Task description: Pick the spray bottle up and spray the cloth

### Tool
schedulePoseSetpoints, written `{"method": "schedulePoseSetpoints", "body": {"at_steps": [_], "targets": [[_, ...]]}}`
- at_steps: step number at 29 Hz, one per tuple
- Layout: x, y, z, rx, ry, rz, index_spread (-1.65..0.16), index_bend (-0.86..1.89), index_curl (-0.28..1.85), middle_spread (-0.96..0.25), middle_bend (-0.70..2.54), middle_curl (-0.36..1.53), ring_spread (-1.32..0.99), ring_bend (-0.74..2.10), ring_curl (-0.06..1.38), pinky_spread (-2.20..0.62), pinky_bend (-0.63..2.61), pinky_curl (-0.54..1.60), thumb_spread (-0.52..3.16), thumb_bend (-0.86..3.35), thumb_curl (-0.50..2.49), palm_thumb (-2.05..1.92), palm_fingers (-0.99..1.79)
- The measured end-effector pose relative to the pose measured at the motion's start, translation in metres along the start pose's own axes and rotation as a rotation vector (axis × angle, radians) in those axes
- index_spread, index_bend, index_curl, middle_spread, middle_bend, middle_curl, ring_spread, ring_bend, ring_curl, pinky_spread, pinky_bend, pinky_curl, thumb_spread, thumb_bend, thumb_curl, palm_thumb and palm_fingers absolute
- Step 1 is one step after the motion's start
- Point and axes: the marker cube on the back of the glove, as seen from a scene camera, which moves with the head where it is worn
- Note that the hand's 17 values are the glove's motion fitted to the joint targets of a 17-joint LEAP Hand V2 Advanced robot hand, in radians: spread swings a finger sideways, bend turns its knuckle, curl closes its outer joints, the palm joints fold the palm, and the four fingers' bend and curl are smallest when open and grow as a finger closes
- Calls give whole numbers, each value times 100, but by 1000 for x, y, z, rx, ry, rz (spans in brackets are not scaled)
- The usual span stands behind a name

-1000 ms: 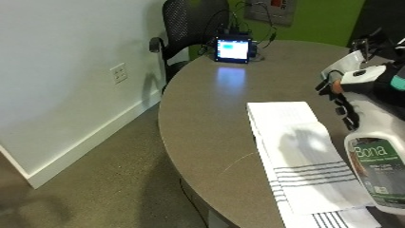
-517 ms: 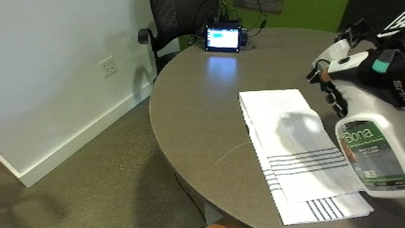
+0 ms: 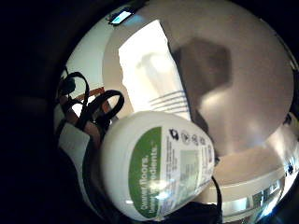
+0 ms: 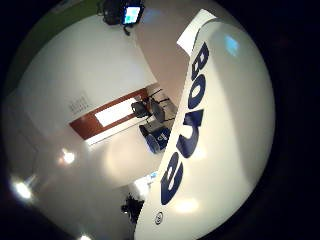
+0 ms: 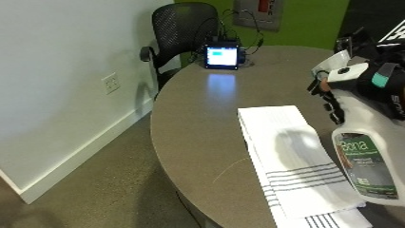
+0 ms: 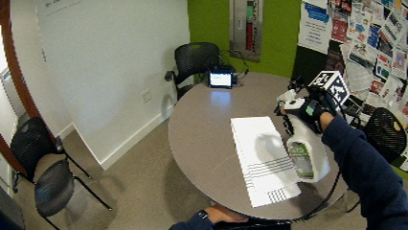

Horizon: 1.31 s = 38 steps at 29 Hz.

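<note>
1. The main risk is a miss: the spray bottle (image 5: 370, 159) hangs in the air at the right of the counter (image 5: 202, 123), its body tilted. I cannot see which way the nozzle faces. If it points past the cloth's far or right edge, the mist would likely wet the bare counter instead.
2. A slip is the second risk. The bottle looks large for one hand, so it could swing or drop onto the cloth (image 5: 291, 161) while the trigger is worked.
3. Spray drifting far could reach the small screen (image 5: 221, 55) at the counter's far edge.
4. Of the hands, the gloved right hand (image 5: 370, 83) is curled round the bottle's neck, holding it above the cloth's right side.
</note>
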Motion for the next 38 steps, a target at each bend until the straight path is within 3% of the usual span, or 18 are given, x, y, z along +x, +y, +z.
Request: {"method": "schedulePoseSetpoints", "body": {"at_steps": [8, 17, 26, 33, 38], "targets": [[-1, 6, -6, 12, -53, -58, -26, 15, 55, -16, 73, 54, -21, 80, 46, -30, 51, 40, 84, -2, 67, 98, 133], [-5, 29, -35, 146, -172, -219, -27, 16, 55, -15, 71, 54, -18, 80, 46, -29, 52, 40, 78, -2, 68, 101, 131], [9, 19, -54, 249, -280, -430, -28, 18, 56, -13, 66, 53, -15, 75, 46, -28, 50, 40, 70, -3, 70, 102, 126], [2, 19, -35, 274, -363, -530, -28, 18, 57, -13, 64, 53, -17, 72, 45, -28, 46, 39, 67, -2, 70, 103, 126], [-24, 18, 3, 198, -356, -559, -28, 17, 57, -13, 62, 53, -18, 70, 45, -29, 45, 39, 64, -2, 71, 104, 126]]}}
